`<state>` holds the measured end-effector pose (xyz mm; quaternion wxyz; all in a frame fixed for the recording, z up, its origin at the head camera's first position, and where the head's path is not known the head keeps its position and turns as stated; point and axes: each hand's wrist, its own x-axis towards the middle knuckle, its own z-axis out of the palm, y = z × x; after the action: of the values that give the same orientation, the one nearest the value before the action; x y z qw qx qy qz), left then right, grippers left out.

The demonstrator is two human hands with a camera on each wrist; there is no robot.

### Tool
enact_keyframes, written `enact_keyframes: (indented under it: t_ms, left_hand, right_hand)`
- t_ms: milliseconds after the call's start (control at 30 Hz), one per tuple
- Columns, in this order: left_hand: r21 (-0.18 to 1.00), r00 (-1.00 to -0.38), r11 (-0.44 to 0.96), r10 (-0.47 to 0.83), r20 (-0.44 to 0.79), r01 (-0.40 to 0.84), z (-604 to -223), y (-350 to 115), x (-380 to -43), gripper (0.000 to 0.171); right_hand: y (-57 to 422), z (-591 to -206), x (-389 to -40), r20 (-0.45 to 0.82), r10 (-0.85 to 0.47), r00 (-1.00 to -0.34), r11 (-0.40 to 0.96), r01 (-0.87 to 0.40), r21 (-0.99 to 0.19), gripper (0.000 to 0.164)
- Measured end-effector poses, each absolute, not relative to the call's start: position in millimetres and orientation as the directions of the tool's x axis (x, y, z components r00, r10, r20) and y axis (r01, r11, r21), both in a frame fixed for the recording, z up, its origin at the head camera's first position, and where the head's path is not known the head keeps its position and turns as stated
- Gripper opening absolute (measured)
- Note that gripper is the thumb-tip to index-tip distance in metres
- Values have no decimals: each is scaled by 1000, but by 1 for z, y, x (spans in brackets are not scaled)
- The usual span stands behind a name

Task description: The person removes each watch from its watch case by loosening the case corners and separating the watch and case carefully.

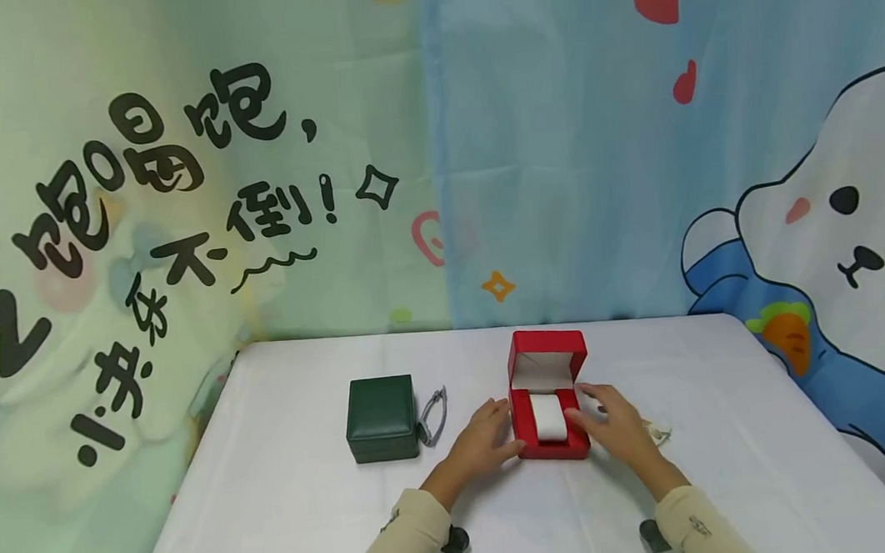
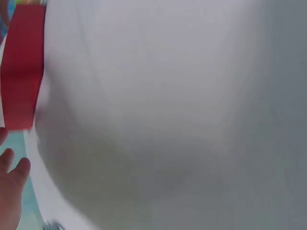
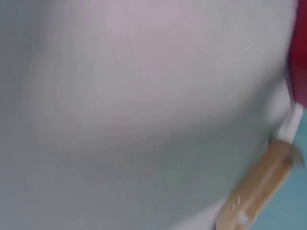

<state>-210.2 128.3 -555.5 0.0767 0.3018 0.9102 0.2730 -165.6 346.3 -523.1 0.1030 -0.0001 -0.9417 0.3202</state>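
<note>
A red box (image 1: 526, 416) stands on the white table with its lid raised, showing a pale lining and a white cushion (image 1: 548, 417) inside. At its left side is my left hand (image 1: 483, 439), fingers spread and lightly bent, the thumb by the front corner. My right hand (image 1: 614, 424) lies along the opposite side, its thumb at the right rim and the forefinger reaching toward the hinge. In the left wrist view, fingertips (image 2: 21, 165) show just below the red box (image 2: 21, 67). Motion blur covers much of the right wrist view.
Left of the hands sits a closed dark green box (image 1: 381, 417), with a silver bracelet-like ring (image 1: 432, 417) upright against its right side. A small pale gold item (image 1: 657, 432) lies partly behind the right hand. Printed curtains (image 1: 557, 178) hang behind the table (image 1: 290, 518).
</note>
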Motion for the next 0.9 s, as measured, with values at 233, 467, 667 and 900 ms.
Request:
enact_keyframes:
  t_ms: [233, 467, 667, 900]
  left_hand:
    - [670, -799, 593, 601, 1, 446, -568, 129, -220, 86]
    - [663, -805, 634, 588, -80, 397, -585, 138, -216, 101]
    - [653, -794, 645, 598, -109, 396, -579, 143, -217, 110]
    - [653, -774, 622, 627, -84, 433, -567, 141, -234, 106]
  right_hand:
    - [375, -483, -194, -39, 219, -975, 621, 170, -765, 73]
    - [363, -469, -220, -333, -2, -943, 404, 304, -863, 89]
    - [360, -481, -226, -455, -45, -890, 297, 423, -856, 93]
    - [354, -475, -233, -465, -115, -878, 286, 419, -862, 95]
